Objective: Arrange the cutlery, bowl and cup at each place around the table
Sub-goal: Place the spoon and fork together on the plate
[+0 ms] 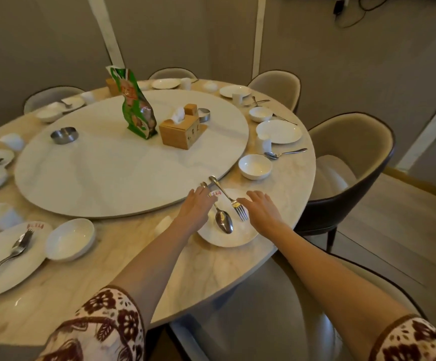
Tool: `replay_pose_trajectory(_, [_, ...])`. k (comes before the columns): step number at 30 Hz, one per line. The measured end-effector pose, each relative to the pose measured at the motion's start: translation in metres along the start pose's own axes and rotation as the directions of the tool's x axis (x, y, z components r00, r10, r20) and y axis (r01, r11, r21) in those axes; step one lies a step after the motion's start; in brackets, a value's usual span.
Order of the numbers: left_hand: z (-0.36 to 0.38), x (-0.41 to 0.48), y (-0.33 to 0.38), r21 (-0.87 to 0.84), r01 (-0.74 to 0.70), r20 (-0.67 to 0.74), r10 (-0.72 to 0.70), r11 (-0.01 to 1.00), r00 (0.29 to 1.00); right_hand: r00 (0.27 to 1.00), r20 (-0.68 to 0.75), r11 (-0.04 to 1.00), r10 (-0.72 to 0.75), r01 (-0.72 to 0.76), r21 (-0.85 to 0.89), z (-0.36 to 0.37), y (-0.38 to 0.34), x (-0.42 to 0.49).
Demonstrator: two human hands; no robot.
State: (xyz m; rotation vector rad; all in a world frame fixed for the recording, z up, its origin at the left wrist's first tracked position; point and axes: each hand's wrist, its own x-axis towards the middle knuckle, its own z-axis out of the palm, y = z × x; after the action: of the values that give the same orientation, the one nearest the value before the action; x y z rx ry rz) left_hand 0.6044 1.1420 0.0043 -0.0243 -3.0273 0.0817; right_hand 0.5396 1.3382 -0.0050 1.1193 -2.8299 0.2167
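At the worktop's (pixel 211 269) four o'clock edge the plate (pixel 227 238) sits near the brink. Left hand (pixel 197 204) and right hand (pixel 262 208) flank it, fingers straight, clasping nothing; a careless nudge could skid the fork (pixel 228 197) and spoon (pixel 224 222) off.

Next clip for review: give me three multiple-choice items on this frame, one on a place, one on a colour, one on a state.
1. Where do the fork and spoon between the left hand and right hand lie? A in a cup; B on the plate; C on a chair.
2. What colour is the bag standing on the turntable? A blue; B black; C green.
3. How is the bowl just beyond that plate? A upright and empty; B upside down; C holding a spoon.
Key: 1 B, both lie across the plate. 2 C, the bag is mostly green. 3 A, the bowl's open mouth faces up with nothing inside.
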Motion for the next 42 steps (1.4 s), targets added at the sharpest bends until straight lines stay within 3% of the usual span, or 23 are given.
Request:
replay_pose_trajectory(7, [0.016,0.017,-0.003,0.015,0.012,-0.013,-0.012,1.0,1.0,1.0,-0.002,0.999,-0.026,0.026,0.027,0.007,0.019,0.02])
replay_pose_trajectory(13, [0.027,0.027,0.0,0.02,0.023,-0.03,-0.022,1.0,0.999,0.981,0.015,0.982,-0.191,0.191,0.01,0.009,0.034,0.052])
replay_pose_trajectory(19, [0.028,0.035,0.009,0.052,0.031,-0.02,-0.03,0.998,0.999,0.918,0.053,0.919,-0.393,0.394,-0.011,0.02,0.043,0.083])
replay_pose_trajectory(27, [0.018,0.029,0.013,-0.118,0.061,-0.252,-0.089,0.991,0.964,0.856,0.112,0.863,-0.505,0.501,0.064,0.031,0.053,0.114])
replay_pose_trajectory(31, [0.0,0.025,0.013,-0.312,0.144,-0.387,-0.264,0.939,0.883,0.818,0.116,0.826,-0.563,0.558,0.076,0.032,0.047,0.123])
replay_pose_trajectory(34, [-0.016,0.024,0.018,-0.565,0.241,-0.384,-0.511,0.789,0.769,0.804,0.124,0.813,-0.582,0.574,0.098,0.035,0.045,0.127])
replay_pose_trajectory(37, [-0.027,0.028,0.023,-0.852,0.301,-0.175,-0.775,0.429,0.608,0.804,0.096,0.809,-0.587,0.578,0.108,0.038,0.043,0.128])
replay_pose_trajectory(42, [-0.038,0.024,0.025,-0.963,0.256,0.229,-0.767,-0.087,0.599,0.793,0.069,0.796,-0.605,0.6,0.082,0.038,0.044,0.129])
